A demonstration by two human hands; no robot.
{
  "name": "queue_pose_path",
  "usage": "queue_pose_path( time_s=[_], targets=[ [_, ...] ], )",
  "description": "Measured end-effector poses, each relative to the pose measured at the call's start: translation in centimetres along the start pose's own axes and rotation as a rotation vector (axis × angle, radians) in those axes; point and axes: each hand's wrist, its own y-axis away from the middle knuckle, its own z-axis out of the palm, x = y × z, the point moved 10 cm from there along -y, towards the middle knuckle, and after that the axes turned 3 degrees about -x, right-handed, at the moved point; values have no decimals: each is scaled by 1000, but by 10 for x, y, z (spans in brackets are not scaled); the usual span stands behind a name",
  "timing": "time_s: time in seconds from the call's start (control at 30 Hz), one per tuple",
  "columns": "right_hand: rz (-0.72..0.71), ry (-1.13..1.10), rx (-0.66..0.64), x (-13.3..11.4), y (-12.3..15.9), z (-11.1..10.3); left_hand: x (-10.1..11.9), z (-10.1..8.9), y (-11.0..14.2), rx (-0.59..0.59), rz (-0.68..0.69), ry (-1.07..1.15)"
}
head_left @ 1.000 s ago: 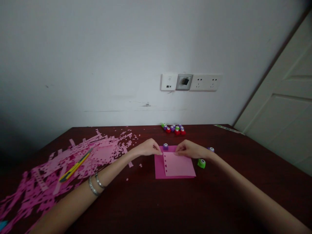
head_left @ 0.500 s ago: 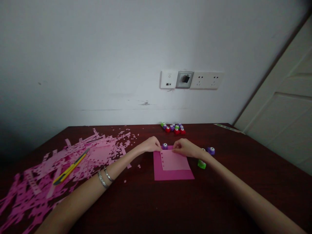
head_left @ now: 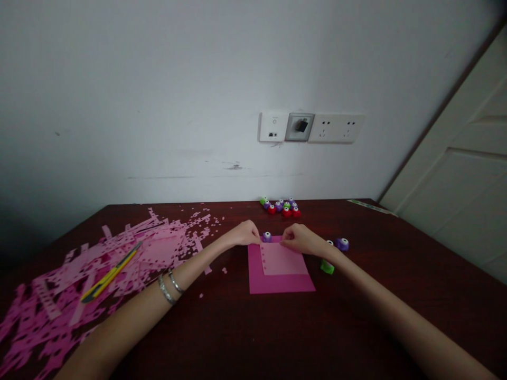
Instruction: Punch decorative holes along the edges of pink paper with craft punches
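A dark pink sheet (head_left: 277, 282) lies flat on the brown table (head_left: 253, 327). On top of it rests a lighter pink sheet (head_left: 285, 262) with a row of small punched holes down its left edge. My left hand (head_left: 246, 233) pinches the far left corner of that lighter sheet, fingers closed. My right hand (head_left: 301, 238) pinches its far edge a little to the right. Between the two hands stands a small purple punch (head_left: 267, 237).
A green punch (head_left: 327, 266) and another purple punch (head_left: 342, 244) sit by my right wrist. Several small punches (head_left: 281, 207) cluster at the back by the wall. Pink paper scraps (head_left: 79, 279) and a yellow utility knife (head_left: 109, 274) cover the left side.
The lighter pink sheet has slid away from me and a little left over the dark sheet, so less of it shows. Both hands kept their pinch on its far edge.
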Motion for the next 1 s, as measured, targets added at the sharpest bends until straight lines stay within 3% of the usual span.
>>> queue_pose_path(
  time_s=[1.0],
  targets=[
    [68,-31,12,8,-5,1,-1,-5,-7,-10,1,-43]
  ],
)
